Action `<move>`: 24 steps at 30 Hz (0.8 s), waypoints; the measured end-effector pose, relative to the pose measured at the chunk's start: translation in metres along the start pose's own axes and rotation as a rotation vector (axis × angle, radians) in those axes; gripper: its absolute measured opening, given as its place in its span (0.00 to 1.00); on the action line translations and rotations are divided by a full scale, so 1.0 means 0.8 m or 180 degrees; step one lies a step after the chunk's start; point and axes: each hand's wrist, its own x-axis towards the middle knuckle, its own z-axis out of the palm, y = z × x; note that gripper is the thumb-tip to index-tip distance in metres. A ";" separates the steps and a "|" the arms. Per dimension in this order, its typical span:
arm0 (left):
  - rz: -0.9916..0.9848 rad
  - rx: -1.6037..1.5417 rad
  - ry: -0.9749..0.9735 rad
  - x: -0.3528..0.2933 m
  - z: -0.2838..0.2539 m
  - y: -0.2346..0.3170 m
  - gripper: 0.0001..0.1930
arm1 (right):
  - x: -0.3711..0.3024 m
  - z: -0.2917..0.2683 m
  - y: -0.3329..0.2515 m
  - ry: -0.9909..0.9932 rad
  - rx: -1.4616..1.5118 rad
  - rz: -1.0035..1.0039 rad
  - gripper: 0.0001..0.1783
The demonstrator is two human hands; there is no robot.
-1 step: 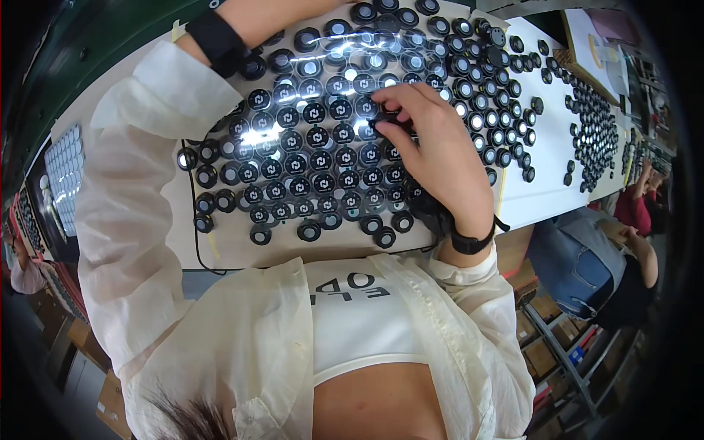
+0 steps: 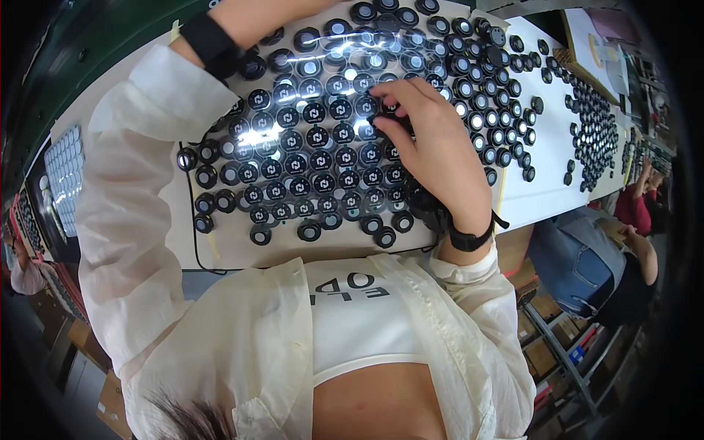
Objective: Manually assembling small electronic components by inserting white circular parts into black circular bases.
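Note:
A clear plastic sheet (image 2: 257,137) with rows of round black labels lies over many small black round parts with pale centres. Above its right half is my right hand (image 2: 434,139), thumb and fingers curled toward each other near one round label (image 2: 364,108). Something dark shows between the fingers, too shaded to name. My left hand (image 2: 275,16) reaches across the far left of the sheet; only its back shows, and its fingers lie beyond the upper edge. Both wrists carry black bands.
More loose black round parts (image 2: 497,137) crowd the table right of the sheet, with another dense group (image 2: 595,136) farther right. A black cord (image 2: 192,213) runs along the left. A sheet of pale discs (image 2: 64,172) lies far left. A person in jeans (image 2: 572,264) is at the right.
My left wrist has shifted very slightly left, and my right hand has moved a touch left too. The sheet and the parts look the same.

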 end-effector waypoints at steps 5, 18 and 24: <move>-0.0541 -0.0823 -0.0040 -0.062 -0.035 0.026 0.16 | 0.030 0.011 0.011 0.0127 -0.0306 -0.0171 0.14; -0.0281 -0.1138 0.0313 -0.143 0.010 0.113 0.20 | 0.097 -0.005 0.029 -0.0849 -0.0042 -0.0005 0.06; -0.0302 -0.1083 0.0361 -0.144 0.008 0.117 0.25 | 0.107 -0.027 -0.002 -0.1509 -0.0196 0.0155 0.06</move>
